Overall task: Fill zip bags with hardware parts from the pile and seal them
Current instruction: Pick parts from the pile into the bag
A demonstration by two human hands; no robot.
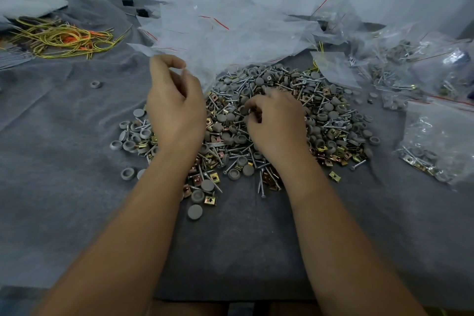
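Note:
A big pile of hardware (331, 120) lies mid-table: grey round caps, silver screws, brass square clip nuts. My left hand (174, 108) hovers at the pile's left edge and pinches the corner of an empty clear zip bag (205, 69) between thumb and forefinger. My right hand (277, 123) rests on top of the pile with fingers curled into the parts, gripping a few caps and screws. Which pieces it holds is hidden under the fingers.
Loose empty zip bags with red seal lines (230, 31) heap up behind the pile. Filled bags (441, 141) lie at the right. Yellow and orange wires (64, 38) sit far left. Stray caps (95, 84) dot the grey felt cloth (64, 187).

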